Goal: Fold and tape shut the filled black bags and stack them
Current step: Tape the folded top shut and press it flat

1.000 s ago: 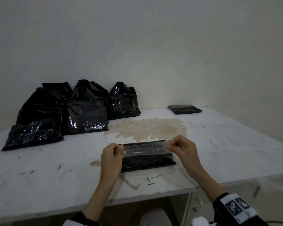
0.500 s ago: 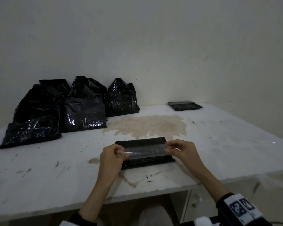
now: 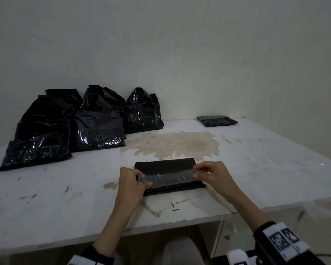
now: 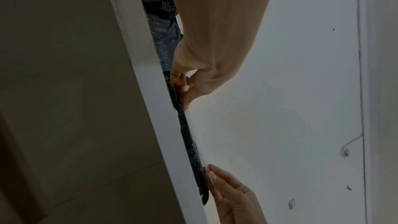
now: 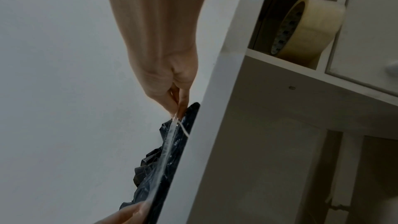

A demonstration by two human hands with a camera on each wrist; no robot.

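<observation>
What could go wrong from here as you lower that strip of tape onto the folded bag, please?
1. The tape strip is pinched only at its ends by the left hand and right hand; any slack could make it wrinkle or stick to itself.
2. It may land crooked on the folded bag and miss the flap edge, so the fold could spring open.
3. The table looks stained and gritty; a dropped end could pick up dirt and hold poorly.

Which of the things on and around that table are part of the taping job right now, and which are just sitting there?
In use:
- strip of clear tape, stretched between left hand and right hand
- folded black bag under it

Lying about:
- unfolded black bags by the wall
- finished bag at the far corner
- tape roll below the table
</observation>
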